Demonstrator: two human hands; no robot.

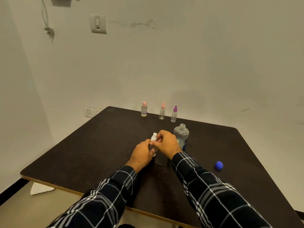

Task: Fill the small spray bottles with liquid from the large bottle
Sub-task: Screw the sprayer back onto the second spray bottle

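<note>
Gripping the clear body of a small transparent spray bottle with a white pump top (154,137), the left hand (142,153) has its fingers curled round it near the middle of the dark brown tabletop (98,145). The right hand (167,143) comes in from the other side and pinches the white collar of that pump top with thumb and fingertips. The bottle stands roughly upright between the two hands; its lower part is hidden by the left hand, so its fill level cannot be told.

Just behind the right hand stands the large clear plastic bottle with a blue label (181,134), upright, its threaded neck uncapped. A round blue screw cap (219,165) lies by itself toward the right edge of the tabletop, well apart from that bottle.

Along the far edge three more small clear bottles stand upright in a row: a pink-capped bottle (144,110) with a little pale liquid at the bottom, a pink-topped spray bottle (162,112), and a purple-topped spray bottle (174,115). Both forearms wear dark plaid sleeves (205,186).
</note>
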